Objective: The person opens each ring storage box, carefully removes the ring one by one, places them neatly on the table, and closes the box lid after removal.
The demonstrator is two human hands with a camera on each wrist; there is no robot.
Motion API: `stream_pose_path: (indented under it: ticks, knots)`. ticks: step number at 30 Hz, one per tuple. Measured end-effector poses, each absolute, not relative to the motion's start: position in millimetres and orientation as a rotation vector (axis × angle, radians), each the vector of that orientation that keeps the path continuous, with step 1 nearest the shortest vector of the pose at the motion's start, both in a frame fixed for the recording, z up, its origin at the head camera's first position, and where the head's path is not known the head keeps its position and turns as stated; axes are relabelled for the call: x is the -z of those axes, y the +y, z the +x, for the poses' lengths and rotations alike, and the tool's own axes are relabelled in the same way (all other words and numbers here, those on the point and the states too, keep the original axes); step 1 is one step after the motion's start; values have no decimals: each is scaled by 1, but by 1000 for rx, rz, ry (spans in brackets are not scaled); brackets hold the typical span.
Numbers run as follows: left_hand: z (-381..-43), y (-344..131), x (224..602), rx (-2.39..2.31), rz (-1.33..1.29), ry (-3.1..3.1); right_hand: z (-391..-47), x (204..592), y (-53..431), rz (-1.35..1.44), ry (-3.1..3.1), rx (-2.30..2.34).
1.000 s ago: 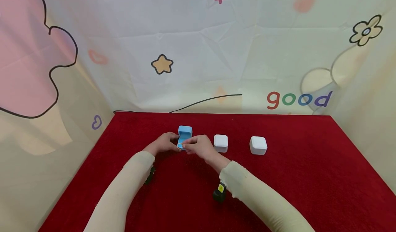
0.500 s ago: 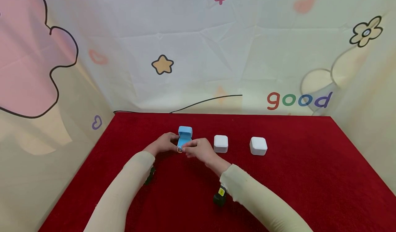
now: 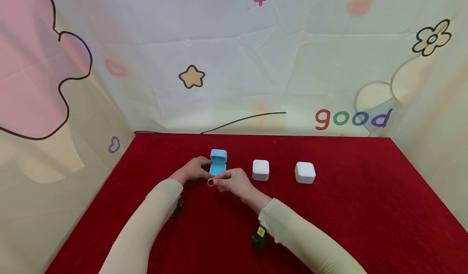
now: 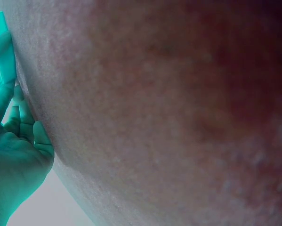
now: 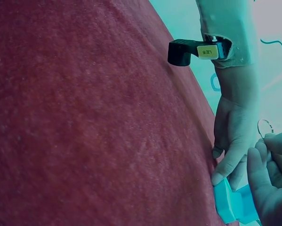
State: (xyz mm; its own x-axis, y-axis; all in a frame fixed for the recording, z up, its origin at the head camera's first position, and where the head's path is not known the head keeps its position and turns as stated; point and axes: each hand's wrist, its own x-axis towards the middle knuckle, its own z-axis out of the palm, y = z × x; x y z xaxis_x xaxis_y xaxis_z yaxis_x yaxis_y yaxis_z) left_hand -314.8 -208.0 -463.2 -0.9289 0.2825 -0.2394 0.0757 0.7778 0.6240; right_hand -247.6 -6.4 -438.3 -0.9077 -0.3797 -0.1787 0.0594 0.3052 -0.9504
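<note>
A light-blue ring box stands on the red cloth with its lid up. My left hand grips the box from its left side; the right wrist view shows the thumb and fingers of the left hand at the box. Between thumb and index finger, my right hand pinches a thin gold-coloured ring, just in front of the box and apart from it. The ring also shows at the fingertips in the right wrist view. Only part of the left hand appears in its own wrist view.
Two white boxes with rounded corners, a nearer one and one farther right, sit to the right of the blue box on the red cloth. A printed curtain hangs behind the table.
My right hand has drawn the ring out of the blue box's slot and toward me, slightly down in view. The left hand and the box have stayed put.
</note>
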Motion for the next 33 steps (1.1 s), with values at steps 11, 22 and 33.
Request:
stream_pose_path:
  ticks: [11,22,33]
  knots:
    - [-314,-207,464,-915,272,2657,-239,445,-7,-342,2186,1627]
    - [-315,-208,464,-892,288,2676,-233,454,-10,-374,2142,1597]
    - [-315,-208,465,-915,286,2656,-228,466,-12,-392,2119,1578]
